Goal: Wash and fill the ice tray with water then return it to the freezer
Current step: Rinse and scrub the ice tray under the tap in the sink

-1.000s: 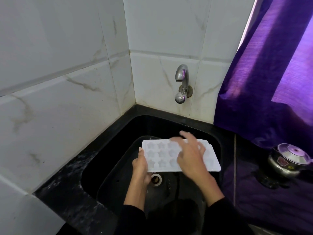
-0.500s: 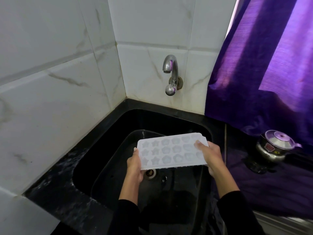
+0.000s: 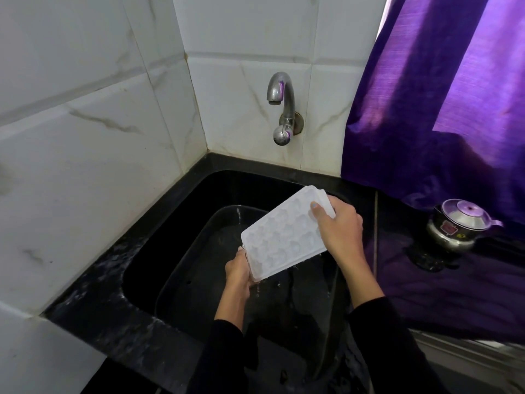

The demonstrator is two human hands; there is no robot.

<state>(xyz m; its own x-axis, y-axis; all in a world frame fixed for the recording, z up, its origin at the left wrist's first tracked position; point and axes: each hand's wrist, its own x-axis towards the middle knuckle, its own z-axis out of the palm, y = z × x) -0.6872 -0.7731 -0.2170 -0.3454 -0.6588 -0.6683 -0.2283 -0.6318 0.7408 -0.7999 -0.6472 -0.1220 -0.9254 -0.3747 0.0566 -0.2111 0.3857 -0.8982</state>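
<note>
The white ice tray [image 3: 279, 236] is tipped steeply over the black sink [image 3: 181, 231], its low end toward the left, and drops of water fall from that end. My left hand [image 3: 240, 270] grips the tray's lower left corner from beneath. My right hand [image 3: 339, 227] holds the upper right end, thumb lying across the tray's face. The metal tap [image 3: 281, 105] sticks out of the tiled wall above the sink; no water runs from it.
A dark plastic basin [image 3: 199, 263] sits inside the sink. White marble-look tiles [image 3: 85, 137] close off the left and back. A purple curtain [image 3: 443, 109] hangs at the right, with a small steel lidded pot [image 3: 457, 224] on the dark counter beneath it.
The tray went from lying flat over the sink to tilted steeply down to the left. My right hand moved from the tray's top to gripping its right end. Water now drips off.
</note>
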